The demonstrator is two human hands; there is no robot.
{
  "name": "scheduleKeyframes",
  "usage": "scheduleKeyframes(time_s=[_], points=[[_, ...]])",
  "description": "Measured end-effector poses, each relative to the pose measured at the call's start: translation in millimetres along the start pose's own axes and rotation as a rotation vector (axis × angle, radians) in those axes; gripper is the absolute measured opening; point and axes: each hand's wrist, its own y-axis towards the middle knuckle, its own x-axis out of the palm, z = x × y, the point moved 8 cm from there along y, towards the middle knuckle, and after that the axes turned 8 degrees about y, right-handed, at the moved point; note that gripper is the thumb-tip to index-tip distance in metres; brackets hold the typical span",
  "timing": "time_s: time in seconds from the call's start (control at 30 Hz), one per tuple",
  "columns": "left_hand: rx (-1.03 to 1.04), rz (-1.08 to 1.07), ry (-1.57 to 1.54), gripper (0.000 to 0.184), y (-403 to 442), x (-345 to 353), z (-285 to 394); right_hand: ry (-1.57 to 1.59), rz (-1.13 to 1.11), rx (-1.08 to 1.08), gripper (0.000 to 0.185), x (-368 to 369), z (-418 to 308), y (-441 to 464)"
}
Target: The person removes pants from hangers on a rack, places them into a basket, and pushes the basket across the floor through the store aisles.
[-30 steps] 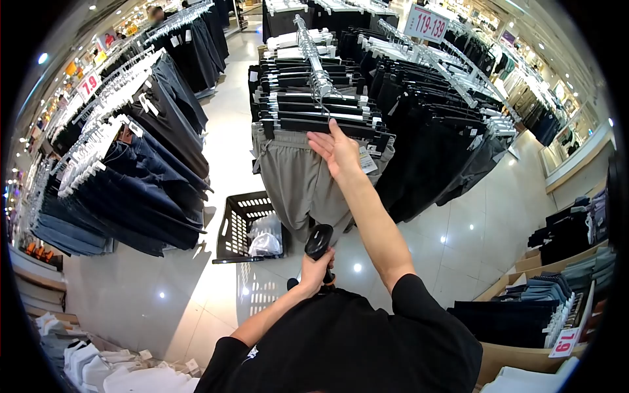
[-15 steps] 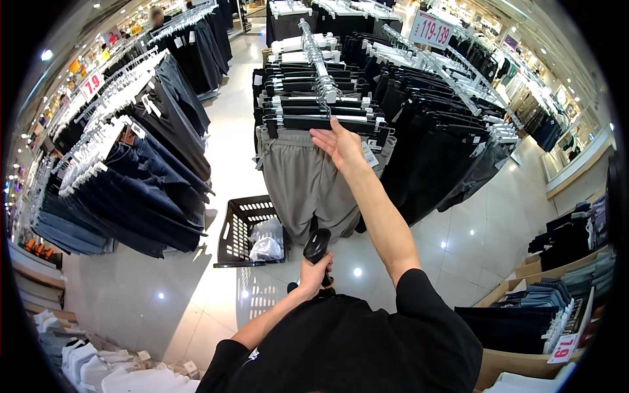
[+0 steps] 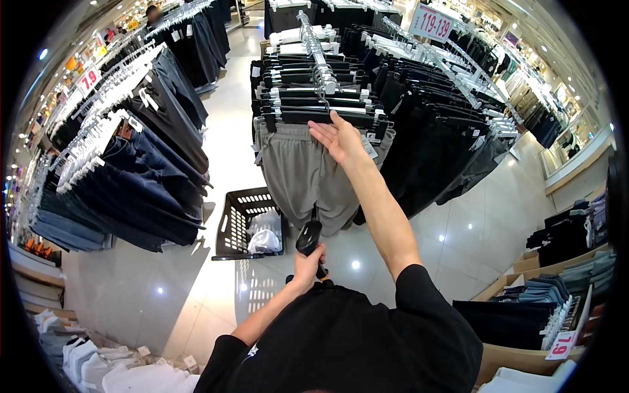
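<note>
On the left, a black basket [image 3: 230, 224] sits on the floor [image 3: 196, 288], sparing the hands its weight. Here's the left hand [image 3: 305, 268], fingers curled round a black handheld device [image 3: 309, 236], keeping its head up. Grey shorts [image 3: 288, 167] hang at the rack's [image 3: 321, 69] near end, a hanger [image 3: 295, 119] spreading them. And the right hand [image 3: 339, 139]: fingers outstretched, unclenched, at the waistband [image 3: 282, 131], perhaps steadying it; contact's hard to judge.

Head feed: what I can't see or read.
Right hand [image 3: 338, 139] blocks part of the grey gathered-waist fabric shorts [image 3: 286, 171]; I can't confirm contact. White paper tag [image 3: 369, 148] by that wrist: partly hidden, print too small. Left hand [image 3: 304, 267] covers most of the grip on the black plastic handheld device [image 3: 308, 236]. Contents of the pale plastic packets [image 3: 265, 240] in the black slotted plastic basket [image 3: 229, 226]: can't tell. Far person [image 3: 154, 16]: head blurred.
</note>
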Motion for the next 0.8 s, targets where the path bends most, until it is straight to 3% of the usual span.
scheduleKeyframes(time_s=[0.1, 0.27, 0.53, 0.8], points=[[0.014, 0.012, -0.019, 0.009, 0, -4, 2, -0.004, 0.031, 0.021, 0.065, 1, 0, -9], [0.013, 0.061, -0.046, 0.009, 5, -16, -5, -0.142, -0.020, 0.109, 0.084, -6, -3, -7], [0.011, 0.066, -0.106, 0.009, 7, -18, -4, -0.114, 0.032, -0.007, 0.067, 0, -16, 14], [0.003, 0.102, -0.120, 0.010, 7, -28, -7, -0.010, 0.046, 0.004, 0.074, -12, -14, 33]])
